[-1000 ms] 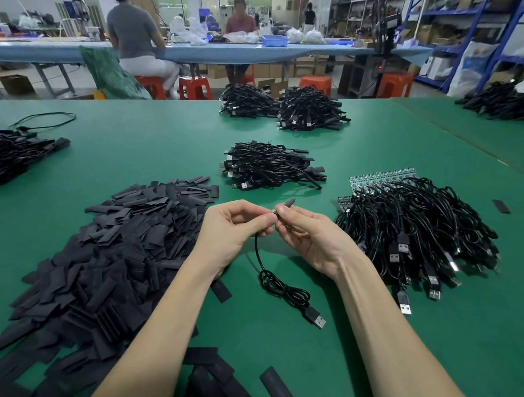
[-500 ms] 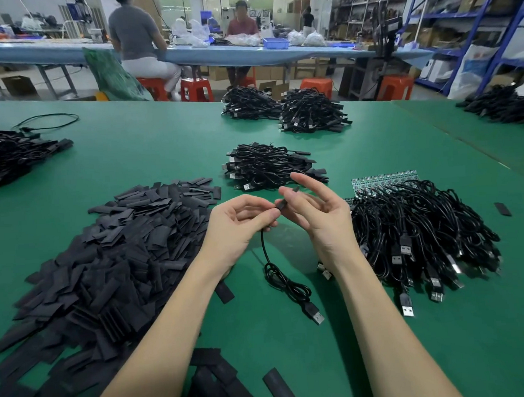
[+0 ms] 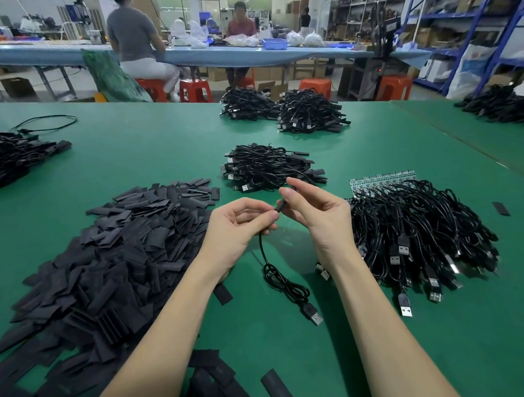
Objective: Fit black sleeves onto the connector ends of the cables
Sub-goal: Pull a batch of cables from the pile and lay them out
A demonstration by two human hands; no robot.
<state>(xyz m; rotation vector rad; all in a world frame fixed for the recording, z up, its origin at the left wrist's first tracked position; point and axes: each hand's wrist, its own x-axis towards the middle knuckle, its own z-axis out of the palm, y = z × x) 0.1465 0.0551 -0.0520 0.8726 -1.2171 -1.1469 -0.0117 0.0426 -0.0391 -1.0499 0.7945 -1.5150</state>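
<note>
The sleeve (image 3: 280, 205) is a small black tube sitting right between the two hands, up off the green table (image 3: 147, 150), and it looks to be on the upper end of the cable (image 3: 266, 256), though the connector itself is hidden so I can't say how far on it is. The left hand (image 3: 239, 230) has its fingers curled and pinches the cable just below the sleeve, thumb and fingertip meeting at the lower end of it. The right hand (image 3: 320, 219) pinches the upper part of the sleeve between thumb and a finger, with the index finger sticking out straight past it. From the left hand the cable drops down to the table, loops into a small coil and ends in a USB plug (image 3: 313, 315) lying between the two forearms. A big heap of loose sleeves (image 3: 105, 263) is spread out left of the left arm, and a few more lie near the bottom edge. The pile of cables (image 3: 425, 231) with USB plugs sits just right of the right hand, with another bundle (image 3: 268, 167) straight beyond the hands.
</note>
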